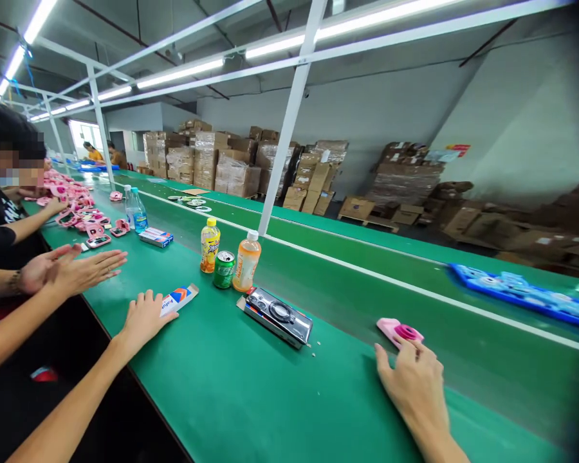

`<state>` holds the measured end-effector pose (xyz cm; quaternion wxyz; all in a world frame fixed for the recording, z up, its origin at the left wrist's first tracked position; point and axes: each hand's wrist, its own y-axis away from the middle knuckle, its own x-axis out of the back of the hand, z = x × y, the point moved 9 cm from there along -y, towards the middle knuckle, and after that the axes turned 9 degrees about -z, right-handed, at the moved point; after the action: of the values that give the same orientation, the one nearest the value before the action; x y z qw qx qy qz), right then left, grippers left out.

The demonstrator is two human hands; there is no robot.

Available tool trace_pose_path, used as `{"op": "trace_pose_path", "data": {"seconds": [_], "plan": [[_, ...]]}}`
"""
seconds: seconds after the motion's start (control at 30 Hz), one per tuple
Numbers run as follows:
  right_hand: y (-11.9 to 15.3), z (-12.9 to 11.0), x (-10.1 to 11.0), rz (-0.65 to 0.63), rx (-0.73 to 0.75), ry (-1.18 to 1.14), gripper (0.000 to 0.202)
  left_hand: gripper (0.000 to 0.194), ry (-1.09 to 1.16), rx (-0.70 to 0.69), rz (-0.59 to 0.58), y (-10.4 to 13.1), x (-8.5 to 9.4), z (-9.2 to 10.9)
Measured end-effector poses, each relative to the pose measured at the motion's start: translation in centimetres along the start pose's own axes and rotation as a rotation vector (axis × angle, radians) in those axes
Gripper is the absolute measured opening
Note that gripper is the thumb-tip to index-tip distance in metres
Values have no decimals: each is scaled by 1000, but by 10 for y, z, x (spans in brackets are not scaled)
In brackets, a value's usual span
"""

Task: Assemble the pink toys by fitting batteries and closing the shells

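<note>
My left hand (147, 318) is closed around a slim white carton (181, 298) with blue and orange print, on the green table. Its far end sticks out past my thumb. Out to the right, my right hand (415, 379) reaches a pink toy camera (398, 331). The fingertips overlap the camera's near side, while the thumb stays apart; whether they touch it I cannot tell. Between my hands lies a box with a black and silver camera picture (280, 315), some small white bits beside it.
Beyond stand a yellow-capped bottle (210, 247), a green can (224, 270) and an orange drink bottle (246, 263). At left are a co-worker's hands (80, 273), another carton (156, 237) and many pink pieces (89, 222). A blue tray (516, 292) lies on the conveyor belt (347, 270).
</note>
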<state>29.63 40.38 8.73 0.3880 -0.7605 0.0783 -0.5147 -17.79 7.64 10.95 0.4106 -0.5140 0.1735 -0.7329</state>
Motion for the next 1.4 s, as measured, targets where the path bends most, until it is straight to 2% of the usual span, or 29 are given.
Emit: {"op": "trace_pose_path", "data": {"seconds": [0.07,0.13,0.17,0.27,0.33,0.4,0.47,0.53,0.6,0.8,0.93,1.03,1.13,1.27,1.33,1.4], "plan": [[6,-29,17,90,111,-80,40,29,24,-65,-100,3,-6,9],[22,-74,37,173,276,-191,29,22,48,-125,-186,13,-14,25],[35,-102,47,197,372,-257,25,24,61,-151,-216,19,-18,34],[79,-195,71,174,667,-504,39,32,94,-257,-288,37,-33,62],[106,-251,78,84,835,-617,49,33,78,-390,-342,47,-45,82],[119,-282,76,14,838,-647,55,35,34,-514,-368,54,-54,97],[118,-287,66,-45,722,-666,51,38,-13,-573,-356,56,-57,103],[112,-277,52,-124,596,-709,35,38,-51,-588,-323,55,-55,107],[105,-266,38,-215,538,-754,28,38,-72,-610,-316,55,-54,111],[99,-267,22,-414,596,-814,32,48,-88,-600,-395,54,-61,117],[103,-265,8,-466,622,-721,45,52,-101,-537,-393,50,-63,113],[104,-260,-6,-496,606,-708,46,53,-90,-530,-404,49,-64,113],[104,-257,-19,-606,556,-754,39,51,-72,-570,-437,54,-68,117],[102,-259,-26,-719,505,-761,53,55,-69,-603,-468,63,-72,117],[101,-261,-25,-755,510,-777,60,59,-76,-610,-515,62,-71,119],[100,-263,-22,-785,529,-830,62,62,-81,-599,-618,54,-66,124]]}}
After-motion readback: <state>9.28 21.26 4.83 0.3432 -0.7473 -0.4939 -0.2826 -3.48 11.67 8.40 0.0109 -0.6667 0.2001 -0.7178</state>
